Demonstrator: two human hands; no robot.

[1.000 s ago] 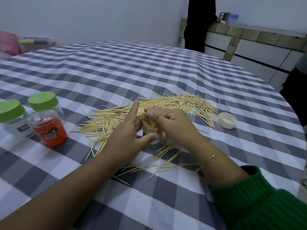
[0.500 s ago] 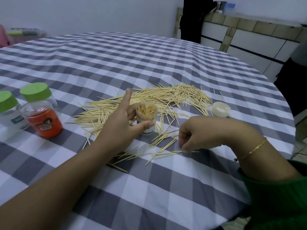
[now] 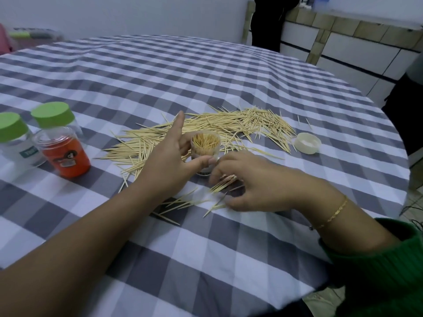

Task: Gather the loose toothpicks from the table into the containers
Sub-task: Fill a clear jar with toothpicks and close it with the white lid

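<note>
A small clear container [image 3: 205,146], upright and packed with toothpicks, stands at the table's middle. My left hand [image 3: 170,161] holds it between thumb and fingers, index finger pointing up. Just to its right my right hand [image 3: 256,181] pinches a small bundle of toothpicks [image 3: 223,183] low over the cloth. A wide pile of loose toothpicks [image 3: 231,126] lies behind the container, and a few more [image 3: 180,204] lie in front of it.
An open red jar [image 3: 65,154] and two green-lidded jars [image 3: 53,115] [image 3: 11,133] stand at the left. A white lid [image 3: 307,143] lies at the right. The table [image 3: 206,259] wears a grey checked cloth. A person in black [image 3: 270,21] stands at the far wall.
My right hand has left the container's mouth, dropped to the cloth on the right, and taken up a bundle of toothpicks, now moving back toward the container. My left hand stays on the container.
</note>
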